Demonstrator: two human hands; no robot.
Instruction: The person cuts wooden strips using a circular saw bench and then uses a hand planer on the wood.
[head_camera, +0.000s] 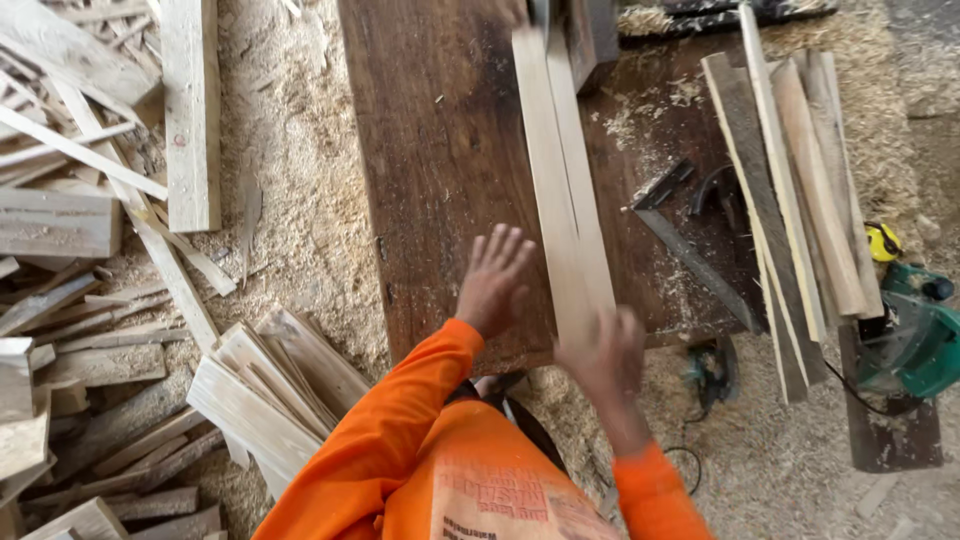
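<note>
The dark desk (440, 180) fills the upper middle of the frame, its left edge running down past sawdust-covered floor (290, 180) and its near edge ending just above the person's orange sleeves. Its left half is bare, open wood; its right part carries sawdust, a metal square (690, 250) and a stack of slats (790, 200) that overhangs the near edge at the right. A pale board (565, 190) lies lengthwise up the middle of the desk, split by a narrow cut along most of its length; its far end is cut off by the top of the frame beside a dark machine part that is hard to make out. Scrap wood (90, 260) crowds the left of the frame, and more offcuts (270, 390) lie at lower left, close to the desk's near corner. A green power tool (915, 340) sits at the right edge, partly cut off. The right hand (603, 355), blurred, is at the board's near end; whether it grips the board cannot be told. The left hand (493, 280) is spread open, fingers apart, over the desk just left of the board, not touching it.
</note>
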